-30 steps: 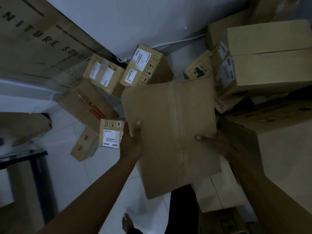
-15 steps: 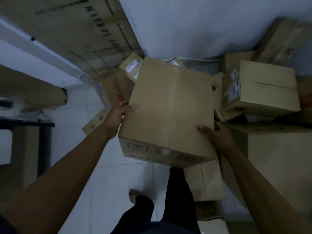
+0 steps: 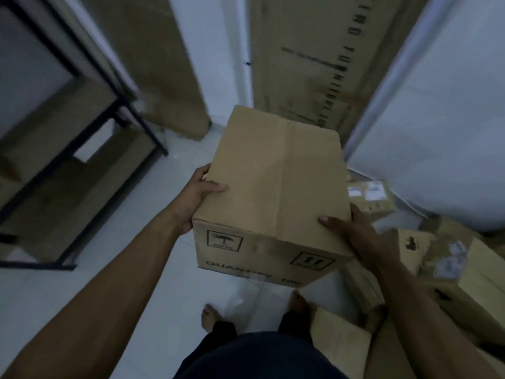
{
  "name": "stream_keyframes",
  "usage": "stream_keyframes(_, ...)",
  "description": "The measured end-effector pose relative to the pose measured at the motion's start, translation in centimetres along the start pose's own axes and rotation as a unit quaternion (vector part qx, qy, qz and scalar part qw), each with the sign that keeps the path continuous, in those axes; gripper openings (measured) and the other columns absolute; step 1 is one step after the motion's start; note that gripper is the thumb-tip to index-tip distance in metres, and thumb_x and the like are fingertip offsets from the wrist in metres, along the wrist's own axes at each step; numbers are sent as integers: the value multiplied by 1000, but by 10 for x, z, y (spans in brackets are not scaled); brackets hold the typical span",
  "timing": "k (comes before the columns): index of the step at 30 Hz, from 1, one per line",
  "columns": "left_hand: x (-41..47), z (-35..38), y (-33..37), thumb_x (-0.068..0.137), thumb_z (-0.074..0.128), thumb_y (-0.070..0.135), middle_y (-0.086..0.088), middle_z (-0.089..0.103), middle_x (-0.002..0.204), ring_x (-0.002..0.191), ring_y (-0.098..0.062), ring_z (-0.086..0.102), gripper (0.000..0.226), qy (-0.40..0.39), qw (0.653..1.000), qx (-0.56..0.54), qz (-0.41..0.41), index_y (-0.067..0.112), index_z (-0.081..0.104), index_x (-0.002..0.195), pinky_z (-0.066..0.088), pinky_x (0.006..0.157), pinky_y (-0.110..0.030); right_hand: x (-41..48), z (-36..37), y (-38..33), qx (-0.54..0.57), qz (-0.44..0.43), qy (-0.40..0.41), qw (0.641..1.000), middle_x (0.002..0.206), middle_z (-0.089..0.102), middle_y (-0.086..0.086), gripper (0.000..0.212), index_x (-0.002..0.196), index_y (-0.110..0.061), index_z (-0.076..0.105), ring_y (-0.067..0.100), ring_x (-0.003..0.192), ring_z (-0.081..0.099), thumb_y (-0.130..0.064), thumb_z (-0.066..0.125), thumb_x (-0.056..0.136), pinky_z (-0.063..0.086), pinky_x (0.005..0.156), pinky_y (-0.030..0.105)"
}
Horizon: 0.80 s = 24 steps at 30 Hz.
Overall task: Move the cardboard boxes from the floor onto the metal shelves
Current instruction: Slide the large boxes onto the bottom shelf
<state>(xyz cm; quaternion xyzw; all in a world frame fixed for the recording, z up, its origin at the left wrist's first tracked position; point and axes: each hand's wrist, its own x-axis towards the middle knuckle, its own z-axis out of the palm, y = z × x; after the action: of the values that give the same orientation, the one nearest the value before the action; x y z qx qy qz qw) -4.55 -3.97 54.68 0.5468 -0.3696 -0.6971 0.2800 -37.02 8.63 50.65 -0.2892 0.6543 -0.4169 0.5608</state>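
I hold a plain brown cardboard box [image 3: 276, 184] in the air in front of me, taped seam up, with handling symbols printed on its near side. My left hand [image 3: 198, 194] grips its left edge, thumb on top. My right hand [image 3: 355, 231] grips its near right corner. The black metal shelf frame [image 3: 90, 138] stands at the left, with brown boards as its levels. More cardboard boxes [image 3: 448, 258] lie on the floor at the right.
A tall flat carton [image 3: 314, 56] with printed letters leans against the white wall ahead, another carton [image 3: 164, 64] to its left. White tiled floor [image 3: 82, 296] lies between me and the shelf. My bare feet and dark trousers show at the bottom.
I have lifted the box away from the pile and turned left. The shelf frame has come into view at the left and the floor boxes have slid to the right edge.
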Motion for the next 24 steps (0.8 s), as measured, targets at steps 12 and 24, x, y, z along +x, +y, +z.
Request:
stream_keyframes(12,-150,-284,-26,66,73,12,-13,64,128,105,-31,69,76,193,963,-172,75,33,50,136,58,77,-40,32,307,-73,-135,-60,-268,952,121,73,-1,84,134,-28,58,21,105,72,-39,95,59,60,85,41)
stream_keyframes(24,-91,-403,5,71,71,10,-10,63,133,116,-34,64,79,263,919,-252,151,34,49,143,56,86,-43,155,474,-158,-196,-89,-385,897,121,72,-13,95,137,-41,54,11,108,69,-50,92,51,56,90,34)
